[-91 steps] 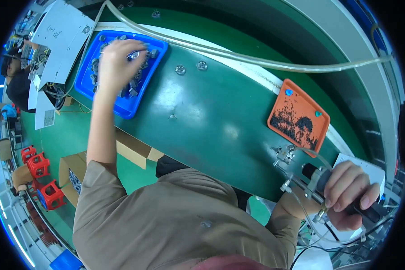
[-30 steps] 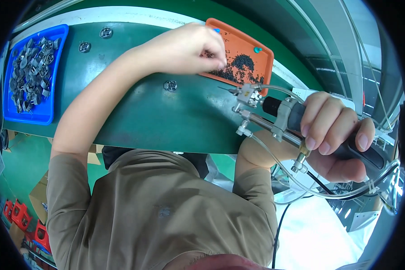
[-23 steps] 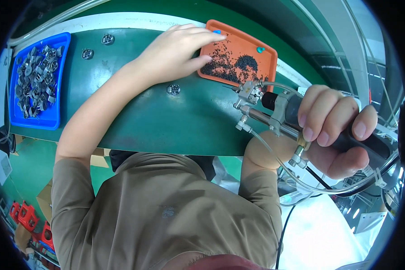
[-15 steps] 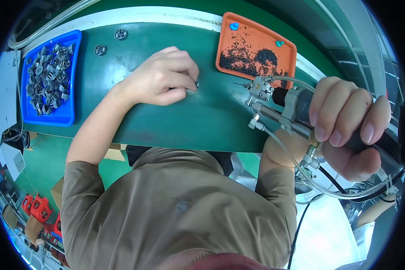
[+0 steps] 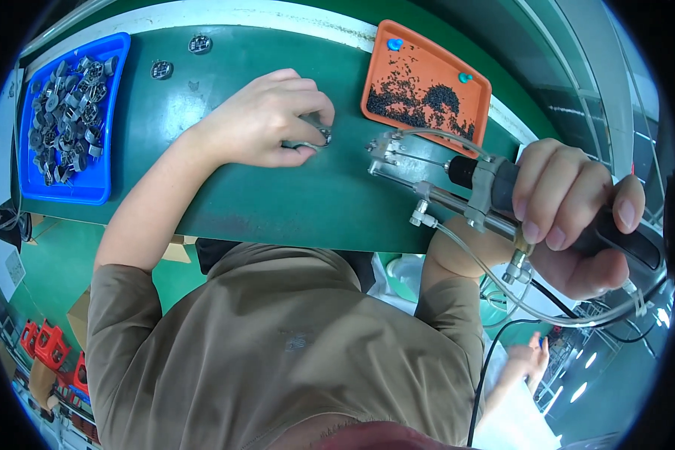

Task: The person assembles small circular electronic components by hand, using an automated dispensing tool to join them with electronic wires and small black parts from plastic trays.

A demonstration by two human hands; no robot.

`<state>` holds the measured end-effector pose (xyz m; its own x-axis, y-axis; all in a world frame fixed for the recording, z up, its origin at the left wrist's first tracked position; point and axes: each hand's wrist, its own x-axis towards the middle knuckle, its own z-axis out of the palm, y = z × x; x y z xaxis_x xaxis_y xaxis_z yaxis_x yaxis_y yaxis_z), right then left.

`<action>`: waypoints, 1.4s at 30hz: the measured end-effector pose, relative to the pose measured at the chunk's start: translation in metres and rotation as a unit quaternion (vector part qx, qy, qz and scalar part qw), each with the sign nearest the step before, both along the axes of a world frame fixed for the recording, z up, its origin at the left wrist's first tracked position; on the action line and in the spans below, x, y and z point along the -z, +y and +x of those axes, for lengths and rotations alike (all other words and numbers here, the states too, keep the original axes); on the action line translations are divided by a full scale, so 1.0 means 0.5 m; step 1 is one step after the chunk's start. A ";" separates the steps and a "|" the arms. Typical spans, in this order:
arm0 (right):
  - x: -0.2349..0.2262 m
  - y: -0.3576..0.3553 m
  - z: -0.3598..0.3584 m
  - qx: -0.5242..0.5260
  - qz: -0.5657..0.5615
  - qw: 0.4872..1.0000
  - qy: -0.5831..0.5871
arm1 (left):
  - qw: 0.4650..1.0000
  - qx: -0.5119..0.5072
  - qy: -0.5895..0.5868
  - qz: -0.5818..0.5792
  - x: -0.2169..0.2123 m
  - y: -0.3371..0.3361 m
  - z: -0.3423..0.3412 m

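L hand (image 5: pixel 274 124): fingers curled, tips at 1 small round part (image 5: pixel 326 138) on or just above the table; can't tell if pinched or only touched. R hand (image 5: pixel 566 214) wrapped firmly round driver tool (image 5: pixel 504 187), tip end near the part w/ a gap betw. Near edge well apart from L hand, green tabletop (image 5: pixel 300 214) betw., shiny, scuffed. Orange tray (image 5: pixel 435 69) by far edge, blue tray (image 5: pixel 75 192) at L end, 2 loose round parts (image 5: pixel 199 44) betw. Lower L: green floor (image 5: pixel 69 251), red stools (image 5: pixel 51 346). Lower R: another person's hand (image 5: pixel 531 358).
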<state>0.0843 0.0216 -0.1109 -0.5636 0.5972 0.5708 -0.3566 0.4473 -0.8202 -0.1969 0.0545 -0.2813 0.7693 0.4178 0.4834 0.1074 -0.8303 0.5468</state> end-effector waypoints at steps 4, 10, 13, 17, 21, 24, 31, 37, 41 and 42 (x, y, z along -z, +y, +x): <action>0.007 0.008 -0.007 -0.016 -0.005 1.000 -0.005 | 1.000 -0.009 0.005 -0.009 0.017 -0.001 -0.001; 0.021 0.014 -0.008 -0.030 -0.001 1.000 0.008 | 1.000 -0.019 0.002 -0.023 0.024 -0.006 0.005; 0.027 0.015 -0.014 -0.027 0.003 1.000 0.004 | 0.999 -0.026 0.000 -0.026 0.025 -0.012 0.009; 0.037 0.024 -0.026 -0.037 0.002 0.999 -0.004 | 0.999 -0.022 0.000 -0.039 0.026 -0.018 0.013; 0.053 0.038 -0.043 -0.061 0.006 0.998 0.004 | 0.999 -0.026 -0.010 -0.031 0.026 -0.011 0.016; 0.066 0.032 -0.052 -0.059 -0.001 0.998 0.012 | 0.999 -0.027 -0.015 -0.036 0.025 -0.023 0.019; 0.070 0.044 -0.050 -0.066 0.014 0.997 -0.024 | 0.998 -0.037 -0.004 -0.041 0.026 -0.021 0.020; 0.078 0.046 -0.057 -0.073 0.014 0.997 -0.017 | 0.998 -0.036 -0.011 -0.044 0.029 -0.019 0.021; 0.076 0.049 -0.059 -0.074 0.014 0.997 -0.028 | 0.998 -0.033 -0.008 -0.047 0.031 -0.016 0.019; 0.076 0.049 -0.059 -0.073 0.014 0.997 -0.029 | 0.998 -0.033 -0.009 -0.047 0.030 -0.016 0.019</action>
<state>0.0546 0.0461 -0.1491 -0.6758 0.4898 0.5509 -0.3732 0.4172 -0.8287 -0.1876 0.0464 -0.2965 0.7302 0.5120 0.4524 0.1506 -0.7665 0.6243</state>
